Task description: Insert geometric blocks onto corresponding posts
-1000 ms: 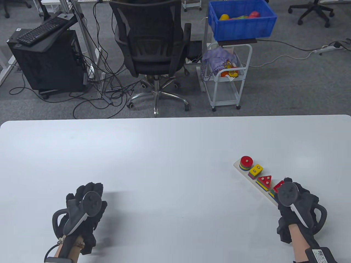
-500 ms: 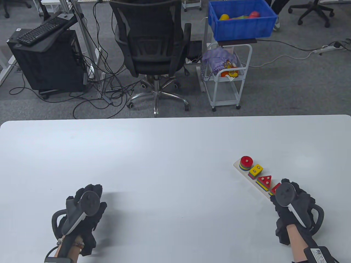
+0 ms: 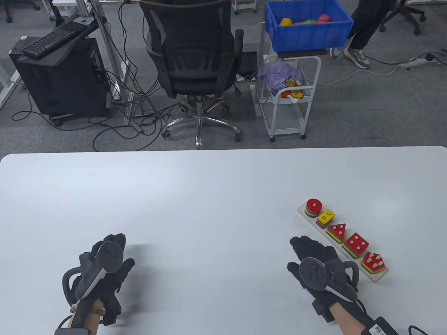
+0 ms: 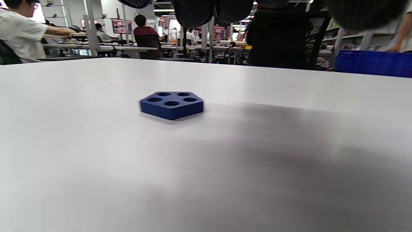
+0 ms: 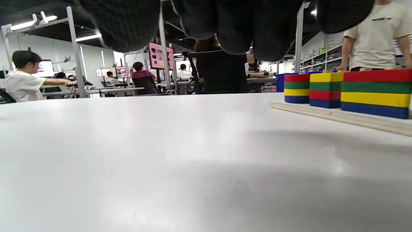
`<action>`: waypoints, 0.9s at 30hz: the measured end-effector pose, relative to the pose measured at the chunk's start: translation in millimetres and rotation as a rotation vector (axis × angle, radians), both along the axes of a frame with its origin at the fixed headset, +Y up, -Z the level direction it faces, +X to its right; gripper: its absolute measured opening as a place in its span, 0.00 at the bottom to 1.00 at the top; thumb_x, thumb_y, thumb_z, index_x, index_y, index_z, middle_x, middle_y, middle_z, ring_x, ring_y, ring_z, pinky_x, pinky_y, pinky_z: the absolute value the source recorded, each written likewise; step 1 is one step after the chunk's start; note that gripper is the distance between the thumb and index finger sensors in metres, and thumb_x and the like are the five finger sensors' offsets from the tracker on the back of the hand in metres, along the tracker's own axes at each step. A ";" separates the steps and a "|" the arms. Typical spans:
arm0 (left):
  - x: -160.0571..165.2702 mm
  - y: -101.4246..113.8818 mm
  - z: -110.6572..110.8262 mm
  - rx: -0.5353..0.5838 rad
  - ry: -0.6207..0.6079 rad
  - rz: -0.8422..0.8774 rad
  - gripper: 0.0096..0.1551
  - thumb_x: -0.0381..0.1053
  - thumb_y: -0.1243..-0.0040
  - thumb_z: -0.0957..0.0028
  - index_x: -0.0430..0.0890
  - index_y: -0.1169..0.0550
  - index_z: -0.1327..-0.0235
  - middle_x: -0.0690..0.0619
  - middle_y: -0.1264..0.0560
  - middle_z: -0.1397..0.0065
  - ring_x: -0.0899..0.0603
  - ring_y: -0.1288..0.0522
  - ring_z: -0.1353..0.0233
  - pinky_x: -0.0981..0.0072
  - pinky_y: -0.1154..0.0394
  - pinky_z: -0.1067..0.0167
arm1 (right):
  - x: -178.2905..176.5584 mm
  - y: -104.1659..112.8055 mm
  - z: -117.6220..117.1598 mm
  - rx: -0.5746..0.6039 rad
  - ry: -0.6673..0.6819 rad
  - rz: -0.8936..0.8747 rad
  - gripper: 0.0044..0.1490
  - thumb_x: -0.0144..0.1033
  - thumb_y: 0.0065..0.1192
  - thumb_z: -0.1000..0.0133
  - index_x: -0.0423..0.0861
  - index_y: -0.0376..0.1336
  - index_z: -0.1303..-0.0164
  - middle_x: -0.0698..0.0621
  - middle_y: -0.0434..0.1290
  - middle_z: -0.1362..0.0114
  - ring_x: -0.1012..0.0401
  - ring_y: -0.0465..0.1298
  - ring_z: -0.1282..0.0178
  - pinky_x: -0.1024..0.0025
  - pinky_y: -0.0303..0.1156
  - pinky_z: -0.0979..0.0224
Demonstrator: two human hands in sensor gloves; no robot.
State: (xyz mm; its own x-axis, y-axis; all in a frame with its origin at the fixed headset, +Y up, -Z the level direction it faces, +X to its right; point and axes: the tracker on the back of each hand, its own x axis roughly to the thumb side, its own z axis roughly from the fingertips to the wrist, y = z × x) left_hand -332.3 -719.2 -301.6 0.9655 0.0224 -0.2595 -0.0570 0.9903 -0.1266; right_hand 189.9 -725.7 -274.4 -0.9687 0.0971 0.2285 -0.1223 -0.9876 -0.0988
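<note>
White bench (image 3: pixel 209 195): peg board (image 3: pixel 379 277) right, five block stacks seated. Left wrist view alone shows a loose blue pentagon block (image 4: pixel 171 104). Left hand (image 3: pixel 104 268) and right hand (image 3: pixel 319 263) relaxed, empty.

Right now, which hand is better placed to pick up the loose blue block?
Left. The blue block lies on the table just ahead of the left hand; the right hand rests beside the board.

White table (image 3: pixel 209 195), peg board (image 3: pixel 378 277), blue block (image 4: pixel 171 104)
</note>
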 end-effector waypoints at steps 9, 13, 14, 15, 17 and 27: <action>-62.9 -17.3 -8.3 -0.198 0.344 -0.066 0.49 0.63 0.33 0.59 0.64 0.41 0.23 0.61 0.42 0.13 0.45 0.37 0.15 0.42 0.43 0.20 | 2.3 -0.1 -1.1 -0.030 -0.003 -0.014 0.42 0.53 0.59 0.45 0.45 0.56 0.24 0.39 0.63 0.21 0.40 0.70 0.26 0.30 0.62 0.30; -53.1 -30.4 -22.9 -0.232 0.278 -0.037 0.46 0.64 0.34 0.59 0.66 0.40 0.24 0.64 0.40 0.14 0.46 0.36 0.15 0.42 0.43 0.20 | 0.7 -0.5 -0.9 -0.032 0.005 -0.010 0.42 0.53 0.59 0.45 0.45 0.57 0.24 0.39 0.64 0.22 0.40 0.70 0.26 0.30 0.63 0.30; -48.3 -34.1 -27.2 -0.236 0.268 -0.043 0.47 0.64 0.34 0.59 0.66 0.40 0.24 0.63 0.40 0.14 0.47 0.35 0.15 0.42 0.43 0.20 | -0.3 -1.0 -0.7 -0.035 0.010 -0.001 0.41 0.53 0.59 0.45 0.45 0.57 0.24 0.39 0.64 0.22 0.40 0.70 0.26 0.30 0.63 0.30; -45.5 -36.7 -29.8 -0.244 0.262 -0.047 0.47 0.66 0.34 0.60 0.66 0.40 0.24 0.63 0.39 0.14 0.47 0.35 0.16 0.43 0.42 0.20 | -0.6 -1.2 -0.6 -0.036 0.011 0.002 0.41 0.53 0.59 0.45 0.45 0.57 0.24 0.39 0.64 0.22 0.40 0.70 0.26 0.30 0.63 0.30; -39.4 -40.0 -36.3 -0.241 0.270 -0.113 0.44 0.66 0.37 0.59 0.66 0.37 0.26 0.63 0.39 0.15 0.47 0.35 0.17 0.45 0.41 0.20 | -1.2 -1.7 -0.5 -0.038 0.013 0.004 0.41 0.53 0.59 0.45 0.45 0.57 0.24 0.39 0.64 0.22 0.40 0.70 0.26 0.30 0.63 0.30; -13.5 -27.8 -33.7 -0.088 0.171 -0.155 0.40 0.63 0.33 0.60 0.60 0.30 0.30 0.58 0.28 0.23 0.51 0.24 0.26 0.51 0.34 0.23 | -8.8 3.2 3.7 -0.050 0.056 -0.040 0.42 0.53 0.59 0.45 0.45 0.56 0.24 0.38 0.63 0.21 0.40 0.70 0.26 0.30 0.63 0.30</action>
State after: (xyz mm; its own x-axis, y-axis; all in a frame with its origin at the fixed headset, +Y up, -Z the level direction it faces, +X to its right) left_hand -345.8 -747.0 -335.4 0.8976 -0.1526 -0.4137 0.0668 0.9745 -0.2144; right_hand 181.1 -722.5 -270.6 -0.9495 0.1486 0.2762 -0.1662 -0.9852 -0.0414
